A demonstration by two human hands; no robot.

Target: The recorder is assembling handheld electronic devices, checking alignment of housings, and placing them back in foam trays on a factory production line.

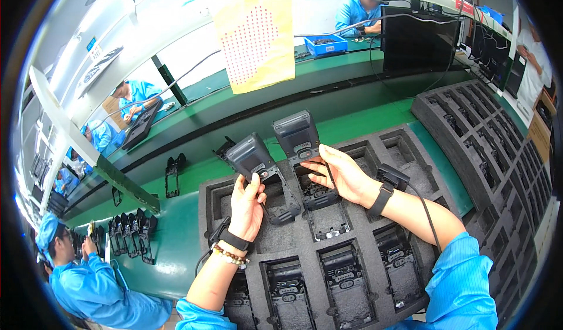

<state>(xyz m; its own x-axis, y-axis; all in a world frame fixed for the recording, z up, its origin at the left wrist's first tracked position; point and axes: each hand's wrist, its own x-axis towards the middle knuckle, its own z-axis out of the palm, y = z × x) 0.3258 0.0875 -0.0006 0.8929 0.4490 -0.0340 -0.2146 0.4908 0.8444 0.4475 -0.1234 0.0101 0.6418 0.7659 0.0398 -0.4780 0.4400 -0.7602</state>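
Note:
In my left hand (247, 208) is a black plastic device housing (251, 155) with a block-shaped head and an open, frame-like lower part. My left thumb lies on its face and the fingers curl round its edge. My right hand (347, 176) grips a second black housing (295, 134) of like shape by its side, thumb and fingers about the edge. Both housings are tilted above a dark grey foam tray (311, 269). Several similar housings (346, 276) lie in the tray's near compartments. Part of the right housing's lower frame is hard to tell from the parts behind it.
More housings (134, 230) stand on the green bench (170, 271) at left. A large foam tray (434, 104) with filled slots stands at right. Beyond are a monitor (419, 40), a blue bin (325, 45) and co-workers in blue. Cables run from the bands on both my wrists.

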